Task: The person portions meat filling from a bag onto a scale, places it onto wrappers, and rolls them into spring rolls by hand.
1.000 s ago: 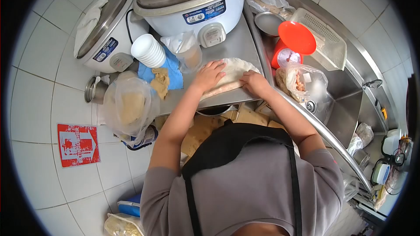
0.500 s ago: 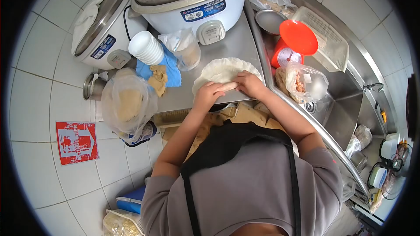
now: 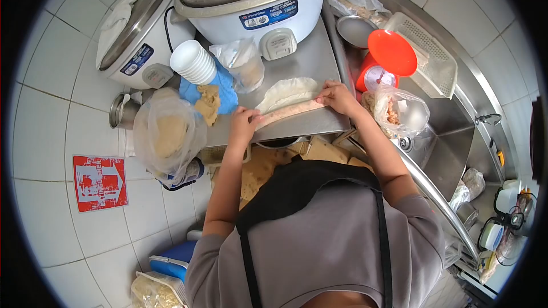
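A thin white wrapper sheet (image 3: 287, 93) lies on the steel counter, its near edge rolled into a long pinkish filled roll (image 3: 292, 113). The left end of that roll is pinched in the fingers of my left hand (image 3: 244, 124). At the other end, my right hand (image 3: 339, 100) has its fingers closed on the roll's tip. Beyond the roll, the far part of the sheet is still flat. A cloudy plastic container with a bag (image 3: 245, 68) stands behind it to the left.
Rice cookers (image 3: 251, 11) stand at the back. White stacked bowls (image 3: 193, 61), a blue cloth (image 3: 220, 94) and a plastic bag (image 3: 168, 131) are on the left. Right of the counter, by the sink, are a red scale (image 3: 390, 54) and a bag with pinkish filling (image 3: 399, 111).
My hands have moved apart to the two ends, left hand leftward and right hand slightly right and up. More of the sheet is rolled, and the full length of the roll now shows.
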A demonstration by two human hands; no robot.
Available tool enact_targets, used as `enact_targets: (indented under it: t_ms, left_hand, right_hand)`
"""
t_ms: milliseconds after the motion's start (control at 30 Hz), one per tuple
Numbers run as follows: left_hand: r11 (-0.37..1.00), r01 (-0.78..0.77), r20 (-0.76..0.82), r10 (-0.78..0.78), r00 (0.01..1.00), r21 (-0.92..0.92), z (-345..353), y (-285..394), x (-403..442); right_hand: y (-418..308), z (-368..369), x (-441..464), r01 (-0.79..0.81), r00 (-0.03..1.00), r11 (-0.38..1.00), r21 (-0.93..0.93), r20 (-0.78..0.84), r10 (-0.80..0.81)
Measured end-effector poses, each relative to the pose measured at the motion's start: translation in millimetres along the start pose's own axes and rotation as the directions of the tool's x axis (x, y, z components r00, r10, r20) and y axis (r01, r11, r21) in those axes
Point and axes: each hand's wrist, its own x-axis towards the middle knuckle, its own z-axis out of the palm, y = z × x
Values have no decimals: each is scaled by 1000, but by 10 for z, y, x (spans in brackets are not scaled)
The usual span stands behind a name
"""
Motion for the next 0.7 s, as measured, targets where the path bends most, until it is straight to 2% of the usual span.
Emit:
enact_targets:
  t_ms: [100,133,200,300,333,433,467,533,633,667,700]
  left_hand:
    - [919,-371,-150,352,924,-133,87,439,-5]
    - [921,-345,-53,341,939,-183,156,520,-24]
    - [914,-367,-64,362,930,-170,267,562,-50]
    - [902,-398,-69,392,917,-166,323,486,-11]
    - [899,-405,-67,399,914,-168,317,464,-13]
    - [928,-288,-33,288,957,-236,303,467,1]
    - [921,-372,-111,360,926,-119,312,489,9]
    - [862,-490,-234,507,829,131,352,591,-10]
    - [848,-526,-234,525,818,64,488,586,-4]
    - [864,-503,-212,494,843,16,499,558,8]
    - [877,-481,-192,467,863,-29,483,525,54]
  right_hand:
    - [-34,35,4,9,999,991,-130,-33,-14]
    - [-73,39,12,15,999,982,-188,-38,-23]
    - [-152,11,55,27,998,951,-307,-48,-44]
    - [-365,108,175,171,976,966,-196,-98,-192]
    - [-417,233,209,277,951,961,10,-149,-272]
    - [-449,419,295,223,975,969,109,-47,-219]
    - [-440,420,313,154,988,974,164,-22,-152]
    - [-332,477,411,127,991,979,162,9,-130]
    - [-263,465,550,53,992,978,202,98,-74]
    - [-267,442,569,24,989,976,218,134,-55]
    - [-301,417,560,92,993,973,212,55,-106]
